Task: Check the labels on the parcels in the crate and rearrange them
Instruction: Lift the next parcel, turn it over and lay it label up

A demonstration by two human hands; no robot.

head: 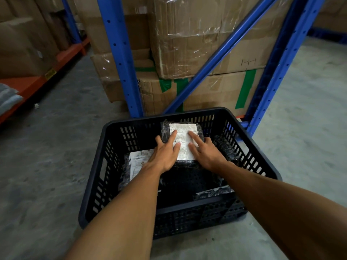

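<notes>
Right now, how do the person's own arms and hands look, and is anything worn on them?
Both arms are bare from the bottom edge of the picture to the fingertips: no sleeves show. The left hand and the right hand wear no gloves. No watch, bracelet or ring shows on either wrist or on the visible fingers. The nails look short and unpainted. No markings show.

Both forearms were seen bare to the frame's edge, with no sleeves, gloves, watch or rings worn on the left hand (165, 152) or right hand (205, 152).
</notes>
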